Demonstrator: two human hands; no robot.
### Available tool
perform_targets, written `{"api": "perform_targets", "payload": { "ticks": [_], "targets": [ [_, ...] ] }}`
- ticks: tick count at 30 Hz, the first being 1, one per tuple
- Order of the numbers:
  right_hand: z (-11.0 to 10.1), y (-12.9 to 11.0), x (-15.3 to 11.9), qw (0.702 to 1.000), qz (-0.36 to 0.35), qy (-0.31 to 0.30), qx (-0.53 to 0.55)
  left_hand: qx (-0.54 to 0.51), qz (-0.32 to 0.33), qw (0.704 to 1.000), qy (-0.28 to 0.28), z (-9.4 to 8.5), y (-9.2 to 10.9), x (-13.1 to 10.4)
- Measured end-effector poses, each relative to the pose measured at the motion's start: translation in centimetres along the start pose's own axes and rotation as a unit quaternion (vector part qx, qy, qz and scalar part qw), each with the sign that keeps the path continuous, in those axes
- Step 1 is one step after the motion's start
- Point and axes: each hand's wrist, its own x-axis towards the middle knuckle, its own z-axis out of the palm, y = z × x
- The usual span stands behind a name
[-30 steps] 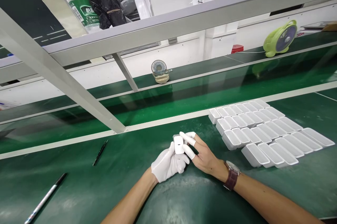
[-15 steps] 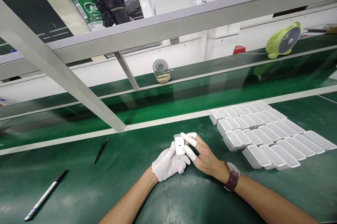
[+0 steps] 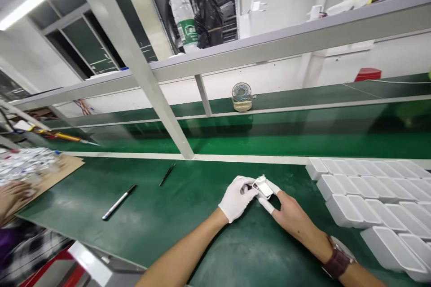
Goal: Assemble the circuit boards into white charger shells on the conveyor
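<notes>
Both my hands are clamped on the same small white part — it sits btwn them, over the green bench, out at the fingertips rather than in the palms. Gloved L hand pinches its L end; R hand, w/ white covers on the fingertips, grips from the R — thumb on the near side, 1 finger on the far side. So the part's just R of the glove & just beyond my R knuckles. Detail on it is too small to tell. Watch on my R wrist. White trays stand in 4 rows, R of my R hand. To the L, a silver pen and a thin black pen lie near each other, not touching. Far L, a co-worker's hand is by piled small pcs on a cardboard sheet. Small fan stands well beyond my hands.
</notes>
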Motion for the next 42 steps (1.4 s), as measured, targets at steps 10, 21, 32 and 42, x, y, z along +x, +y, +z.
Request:
{"api": "perform_targets", "payload": {
  "ticks": [10,21,32,42],
  "targets": [
    [-1.6,-2.3,-0.2,0.994,-0.064,0.084,-0.004,0.193,0.016,0.97,0.145,-7.6,-1.3,0.9],
    [-2.2,-6.3,-1.5,0.901,-0.419,0.102,-0.043,0.332,-0.193,0.857,0.343,-24.5,-7.2,-6.3],
    [-1.4,-7.2,-2.7,0.934,-0.348,0.019,-0.074,0.229,-0.041,0.971,0.058,-11.6,3.8,-7.1],
    [-2.2,-6.2,-0.7,0.977,-0.159,0.015,0.145,-0.014,-0.01,0.999,0.052,-4.0,4.3,-3.8]
  ]
}}
